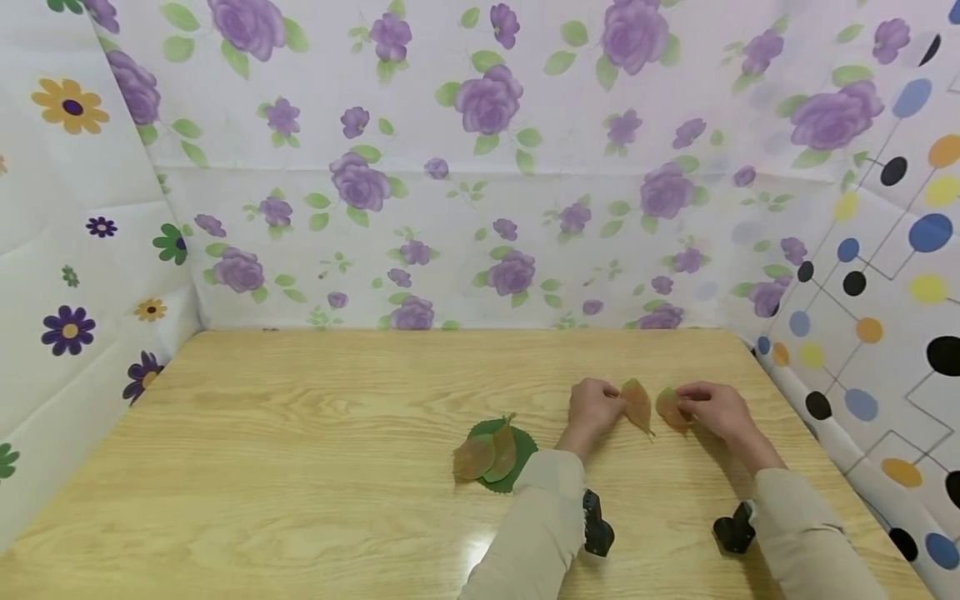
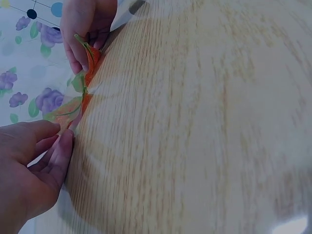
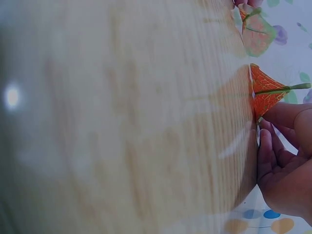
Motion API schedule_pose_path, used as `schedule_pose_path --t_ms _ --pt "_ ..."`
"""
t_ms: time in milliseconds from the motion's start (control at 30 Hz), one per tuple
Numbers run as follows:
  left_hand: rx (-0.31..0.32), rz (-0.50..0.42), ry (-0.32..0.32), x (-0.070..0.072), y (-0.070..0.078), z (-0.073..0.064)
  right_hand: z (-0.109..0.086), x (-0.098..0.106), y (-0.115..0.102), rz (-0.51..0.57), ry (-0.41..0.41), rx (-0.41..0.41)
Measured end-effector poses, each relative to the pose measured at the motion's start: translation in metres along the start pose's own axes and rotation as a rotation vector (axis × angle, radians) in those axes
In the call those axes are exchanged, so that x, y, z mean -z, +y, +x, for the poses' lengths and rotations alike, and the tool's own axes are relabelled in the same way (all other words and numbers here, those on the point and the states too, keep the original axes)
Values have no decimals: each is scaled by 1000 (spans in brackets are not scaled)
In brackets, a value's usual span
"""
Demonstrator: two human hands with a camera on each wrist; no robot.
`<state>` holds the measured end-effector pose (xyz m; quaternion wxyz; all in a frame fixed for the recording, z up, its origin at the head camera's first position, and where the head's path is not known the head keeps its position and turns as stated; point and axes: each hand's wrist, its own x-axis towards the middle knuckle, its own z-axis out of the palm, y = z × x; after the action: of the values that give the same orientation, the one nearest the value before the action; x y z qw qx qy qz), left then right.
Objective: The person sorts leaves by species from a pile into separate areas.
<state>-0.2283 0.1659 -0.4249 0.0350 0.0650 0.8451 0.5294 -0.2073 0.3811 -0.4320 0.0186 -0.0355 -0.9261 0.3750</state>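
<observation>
My left hand (image 1: 595, 410) pinches the edge of an orange-green leaf (image 1: 636, 406) between thumb and fingers, low over the right part of the table. Just right of it, a second leaf (image 1: 670, 408) of similar colour is pinched by my right hand (image 1: 718, 408). A small gap separates the two leaves. In the right wrist view the right-hand leaf (image 3: 268, 91) is tilted up, its red veined side and green stem showing. To the left of my left hand lies a round green leaf (image 1: 527, 448) with two brownish leaves (image 1: 474, 458) overlapping on top.
The wood-grain table (image 1: 300, 467) runs up to a flowered cloth (image 1: 420, 242) at the back. A dotted cloth (image 1: 870, 367) hangs at the right, another flowered cloth (image 1: 82, 275) at the left. Black devices (image 1: 597, 525) sit at both wrists.
</observation>
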Motion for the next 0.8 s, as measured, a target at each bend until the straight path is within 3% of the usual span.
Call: schedule_pose_path --t_ms 500,667,800 --pt "2 73 -75 8 13 -5 0 2 -2 1 -7 -32" --pt "3 44 -130 11 21 -8 0 2 -1 -14 -12 -35" --pt "-34 36 -183 15 30 -13 -1 2 -2 -9 -29 -47"
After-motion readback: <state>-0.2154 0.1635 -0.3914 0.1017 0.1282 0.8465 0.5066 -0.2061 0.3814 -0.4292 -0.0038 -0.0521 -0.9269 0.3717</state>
